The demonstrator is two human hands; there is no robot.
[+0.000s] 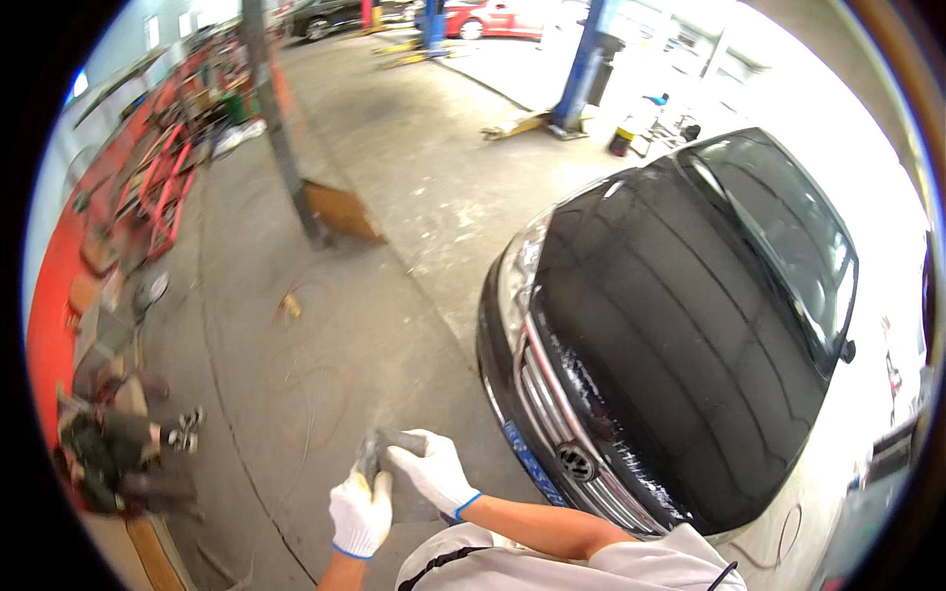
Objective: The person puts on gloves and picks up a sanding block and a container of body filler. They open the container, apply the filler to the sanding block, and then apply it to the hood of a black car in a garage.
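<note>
L of blk car: seated person, red rack, dark post w/ brown board standing btwn rack & car; gloved L hand & R hand, fingers closed on grey item nr car's front.

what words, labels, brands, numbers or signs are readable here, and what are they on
Blue rectangular licence plate on the black car's front: pale characters, not copied here.
Round silver emblem on the chrome-slatted grille: a maker's mark, not named here.
Grey object in the white-gloved left hand and right hand: none legible.
Distant red car: too small to read any.
</note>
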